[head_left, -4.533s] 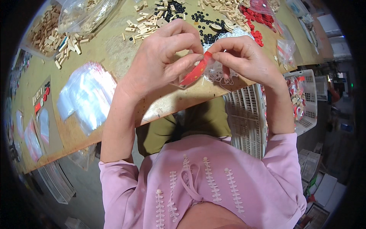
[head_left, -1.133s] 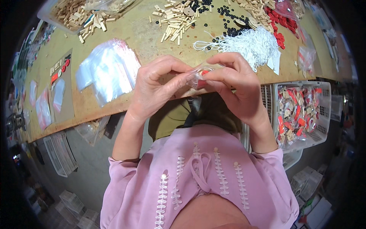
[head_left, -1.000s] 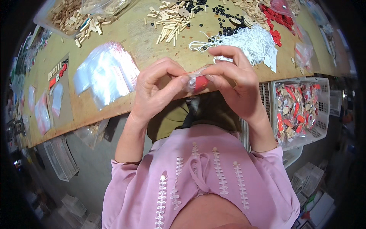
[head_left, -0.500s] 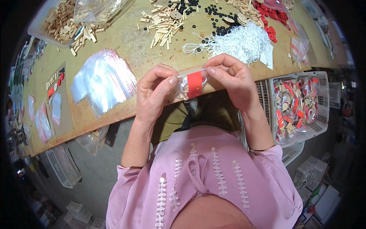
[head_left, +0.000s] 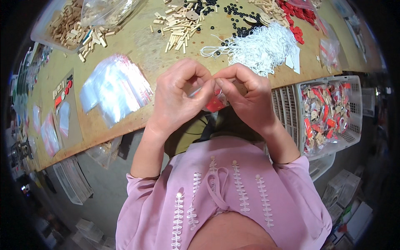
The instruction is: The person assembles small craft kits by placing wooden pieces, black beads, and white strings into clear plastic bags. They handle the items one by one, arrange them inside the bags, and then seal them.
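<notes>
Left hand and right hand, nearly meeting, pinch the upper edge of a small clear bag showing a red strip, over the table's front edge; pressing evenly along it probably works best.

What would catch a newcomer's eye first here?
Probably the clear packet showing red, held by the left hand and right hand. Beyond them, a tangle of white cords lies on the table, with shiny plastic bags farther left. A white basket of filled packets stands at right.
</notes>
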Demonstrator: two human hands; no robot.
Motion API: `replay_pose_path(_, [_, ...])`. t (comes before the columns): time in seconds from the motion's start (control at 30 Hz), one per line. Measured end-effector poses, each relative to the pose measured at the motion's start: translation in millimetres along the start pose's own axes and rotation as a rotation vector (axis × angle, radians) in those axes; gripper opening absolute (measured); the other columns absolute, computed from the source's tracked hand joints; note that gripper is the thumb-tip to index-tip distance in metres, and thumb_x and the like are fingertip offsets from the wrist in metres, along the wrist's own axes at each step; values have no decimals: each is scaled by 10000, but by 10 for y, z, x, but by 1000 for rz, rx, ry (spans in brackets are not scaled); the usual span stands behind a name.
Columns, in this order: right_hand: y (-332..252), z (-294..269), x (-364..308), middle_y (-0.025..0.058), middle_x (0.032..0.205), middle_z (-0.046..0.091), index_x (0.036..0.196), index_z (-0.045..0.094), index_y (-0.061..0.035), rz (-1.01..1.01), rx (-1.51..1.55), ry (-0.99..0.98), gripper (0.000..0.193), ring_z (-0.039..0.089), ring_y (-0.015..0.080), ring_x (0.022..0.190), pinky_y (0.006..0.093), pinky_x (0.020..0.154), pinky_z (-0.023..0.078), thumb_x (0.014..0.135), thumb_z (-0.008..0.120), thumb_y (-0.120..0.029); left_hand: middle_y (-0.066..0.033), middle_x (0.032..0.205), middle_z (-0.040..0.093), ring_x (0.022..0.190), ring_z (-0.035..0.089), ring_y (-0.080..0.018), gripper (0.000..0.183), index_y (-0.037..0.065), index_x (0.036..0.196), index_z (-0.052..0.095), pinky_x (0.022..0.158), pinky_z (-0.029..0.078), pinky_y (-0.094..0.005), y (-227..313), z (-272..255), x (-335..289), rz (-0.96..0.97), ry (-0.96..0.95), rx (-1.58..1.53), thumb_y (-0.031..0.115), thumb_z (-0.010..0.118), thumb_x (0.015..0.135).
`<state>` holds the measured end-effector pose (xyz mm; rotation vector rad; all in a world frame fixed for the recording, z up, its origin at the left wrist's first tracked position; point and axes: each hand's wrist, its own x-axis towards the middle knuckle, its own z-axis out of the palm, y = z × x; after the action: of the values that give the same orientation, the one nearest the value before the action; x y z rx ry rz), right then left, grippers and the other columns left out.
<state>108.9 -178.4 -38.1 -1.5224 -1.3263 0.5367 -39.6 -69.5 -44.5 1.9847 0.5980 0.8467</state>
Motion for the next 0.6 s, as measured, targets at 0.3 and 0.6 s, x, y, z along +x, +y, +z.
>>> replay_pose_path(0.3, [116, -286, -234, 58, 816, 707, 978, 700, -18, 123, 121, 2, 67, 620, 64, 726, 264, 628, 499, 924, 702, -56, -53, 687, 512, 628, 507, -188, 150, 31, 799, 573, 600, 423, -311, -11, -59, -262, 1, -166, 102, -34, 695, 741])
replay_pose_path(0.6, [178, -1009, -680, 31, 802, 694, 1038, 669, -29, 242, 248, 308, 98, 663, 94, 698, 279, 623, 542, 959, 612, -31, -55, 715, 563, 642, 516, -177, 146, 22, 799, 600, 597, 410, -286, 61, 120, -267, 72, -170, -29, -78, 663, 712])
